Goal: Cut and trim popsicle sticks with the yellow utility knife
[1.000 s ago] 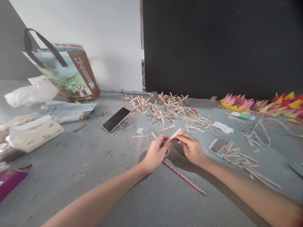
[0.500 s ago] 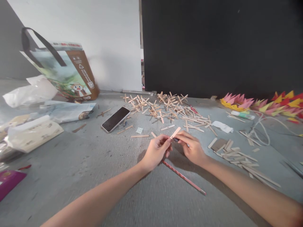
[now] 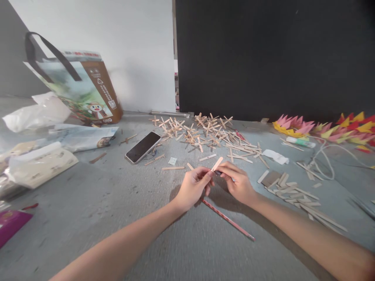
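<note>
My left hand [image 3: 195, 186] pinches a pale wooden craft stick [image 3: 217, 163], which points up and to the right. Against the stick's lower end, my right hand [image 3: 236, 181] is closed on a small dark object [image 3: 217, 172], mostly covered by the fingers and too small to name. The two hands nearly meet above the grey surface. A red patterned pencil [image 3: 228, 219] lies just below them, its upper end close to the left hand. Beyond the fingers, loose craft sticks [image 3: 173, 168] rest on the surface.
Behind the hands spreads a pile of crossed sticks [image 3: 202, 132]; more loose sticks [image 3: 293, 195] lie at right. A phone [image 3: 143, 147] rests left of the pile. A carrier bag [image 3: 84, 89] stands back left. Folded paper pieces [image 3: 295, 127] and a white cable [image 3: 328, 164] lie right.
Almost nothing differs. Both hands stay in place with the stick, and the fingers of my right hand shift very slightly by its lower end.
</note>
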`<control>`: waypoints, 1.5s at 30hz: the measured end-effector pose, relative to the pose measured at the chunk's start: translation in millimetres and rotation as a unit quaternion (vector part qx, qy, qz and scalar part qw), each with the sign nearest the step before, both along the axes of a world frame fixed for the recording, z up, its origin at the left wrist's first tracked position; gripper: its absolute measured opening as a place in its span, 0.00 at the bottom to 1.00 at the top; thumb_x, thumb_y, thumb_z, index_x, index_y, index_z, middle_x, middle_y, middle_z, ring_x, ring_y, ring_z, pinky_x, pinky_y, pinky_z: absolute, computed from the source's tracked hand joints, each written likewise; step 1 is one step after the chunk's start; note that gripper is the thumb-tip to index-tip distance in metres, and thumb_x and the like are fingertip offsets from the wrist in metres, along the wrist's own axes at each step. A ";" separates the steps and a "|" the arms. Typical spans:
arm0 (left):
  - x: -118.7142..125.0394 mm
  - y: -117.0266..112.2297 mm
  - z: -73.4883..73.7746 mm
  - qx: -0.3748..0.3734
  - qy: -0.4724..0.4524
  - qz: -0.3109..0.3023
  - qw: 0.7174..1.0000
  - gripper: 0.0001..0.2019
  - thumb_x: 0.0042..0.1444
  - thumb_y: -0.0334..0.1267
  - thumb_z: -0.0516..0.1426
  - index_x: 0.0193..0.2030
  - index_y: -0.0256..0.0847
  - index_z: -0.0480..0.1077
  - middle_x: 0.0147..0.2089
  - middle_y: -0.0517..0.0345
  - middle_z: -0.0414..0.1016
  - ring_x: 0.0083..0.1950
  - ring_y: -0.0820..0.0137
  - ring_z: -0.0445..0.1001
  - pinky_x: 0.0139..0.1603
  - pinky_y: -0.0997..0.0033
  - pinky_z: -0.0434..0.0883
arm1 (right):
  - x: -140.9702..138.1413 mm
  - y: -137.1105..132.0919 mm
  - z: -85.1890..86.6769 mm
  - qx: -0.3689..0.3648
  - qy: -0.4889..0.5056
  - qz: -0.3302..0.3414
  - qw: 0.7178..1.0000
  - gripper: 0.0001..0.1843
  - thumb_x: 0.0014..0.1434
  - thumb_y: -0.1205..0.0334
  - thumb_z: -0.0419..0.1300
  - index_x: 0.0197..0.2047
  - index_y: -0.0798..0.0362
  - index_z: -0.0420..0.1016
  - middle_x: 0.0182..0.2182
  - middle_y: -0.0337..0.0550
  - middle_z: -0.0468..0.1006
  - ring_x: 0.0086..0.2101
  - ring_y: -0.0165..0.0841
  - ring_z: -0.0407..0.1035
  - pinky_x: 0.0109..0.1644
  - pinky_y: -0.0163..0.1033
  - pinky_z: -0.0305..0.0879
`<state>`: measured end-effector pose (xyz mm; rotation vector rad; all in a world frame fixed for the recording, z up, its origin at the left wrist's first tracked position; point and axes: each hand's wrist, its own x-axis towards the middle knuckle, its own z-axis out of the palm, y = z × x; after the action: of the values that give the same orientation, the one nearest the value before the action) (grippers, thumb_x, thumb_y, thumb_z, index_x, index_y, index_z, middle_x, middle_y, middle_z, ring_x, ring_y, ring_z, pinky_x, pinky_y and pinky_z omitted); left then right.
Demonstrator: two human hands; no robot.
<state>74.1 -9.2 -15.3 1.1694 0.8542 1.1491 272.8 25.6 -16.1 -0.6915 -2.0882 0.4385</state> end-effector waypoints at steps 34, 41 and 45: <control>-1.3 -0.1 2.9 -0.002 0.002 -0.022 1.000 0.21 0.64 0.55 0.60 0.45 0.35 0.73 0.40 0.49 0.82 0.17 0.80 0.70 0.19 0.78 0.63 | 1.8 1.4 -3.8 0.001 -0.010 0.004 1.000 0.16 0.73 0.69 0.52 0.55 0.47 0.77 0.44 0.48 0.78 0.43 0.38 0.73 0.47 0.44 0.71; -0.4 -0.3 2.6 -0.001 -0.008 -0.021 1.000 0.20 0.64 0.54 0.61 0.44 0.35 0.73 0.39 0.50 0.81 0.19 0.79 0.71 0.20 0.78 0.64 | 1.8 1.8 -5.0 0.003 -0.006 -0.005 1.000 0.15 0.73 0.68 0.52 0.54 0.47 0.78 0.44 0.48 0.78 0.43 0.38 0.74 0.47 0.44 0.72; -0.7 -0.5 3.9 0.005 -0.006 -0.020 1.000 0.20 0.64 0.54 0.61 0.43 0.35 0.73 0.38 0.53 0.79 0.19 0.80 0.69 0.21 0.78 0.63 | 2.4 2.5 -5.2 0.002 -0.010 -0.004 1.000 0.14 0.73 0.68 0.52 0.53 0.48 0.78 0.44 0.49 0.79 0.43 0.38 0.74 0.46 0.44 0.72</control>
<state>73.4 -9.7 -11.4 1.1806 0.8134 1.1280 275.2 28.1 -21.3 -0.7044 -2.1032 0.4237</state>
